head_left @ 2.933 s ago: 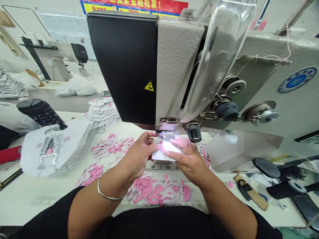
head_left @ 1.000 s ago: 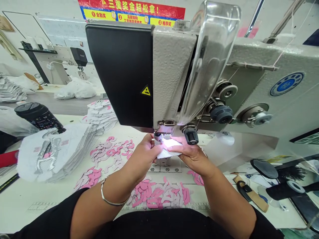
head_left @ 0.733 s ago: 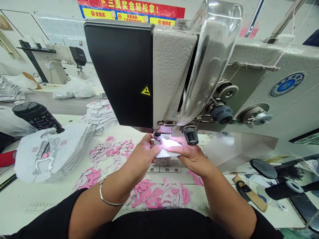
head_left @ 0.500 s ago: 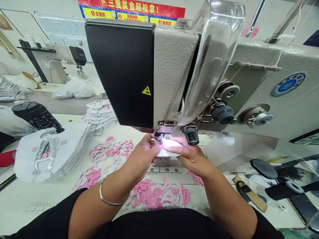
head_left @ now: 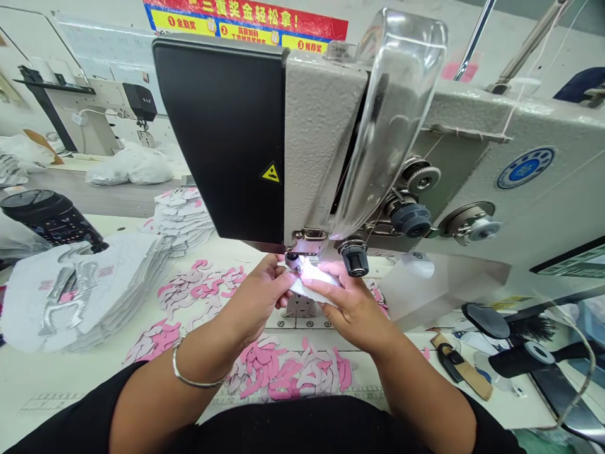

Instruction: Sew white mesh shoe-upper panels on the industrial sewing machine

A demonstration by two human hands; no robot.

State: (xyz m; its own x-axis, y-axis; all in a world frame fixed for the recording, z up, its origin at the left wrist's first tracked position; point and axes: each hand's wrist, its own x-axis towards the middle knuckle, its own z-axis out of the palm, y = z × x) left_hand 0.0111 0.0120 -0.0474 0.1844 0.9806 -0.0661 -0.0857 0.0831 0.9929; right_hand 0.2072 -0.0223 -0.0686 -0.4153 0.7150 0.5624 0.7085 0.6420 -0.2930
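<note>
A white textured fabric piece (head_left: 317, 289) lies under the needle area of the grey sewing machine (head_left: 326, 126), lit brightly by its lamp. My left hand (head_left: 267, 287) pinches the left edge of the fabric, thumb on top, fingers curled and partly hidden. From the right, my right hand (head_left: 354, 302) grips the same piece, with fingers laid over it and the thumb near its front edge. The presser foot (head_left: 293, 260) sits close to my left fingertips. Glare hides the stitching spot.
Loose pink and white curved pieces (head_left: 288, 369) lie in front of the machine, with another pile (head_left: 201, 284) to the left. A stack of white cut panels (head_left: 80, 290) and a black bottle (head_left: 51, 217) stand at left. A hairbrush (head_left: 486, 320) and a black thread cone (head_left: 520, 359) lie right.
The fabric has turned and tilted under the needle, its right side now lower. My right hand has shifted with it. The whole view has drifted slightly, moving the scene left.
</note>
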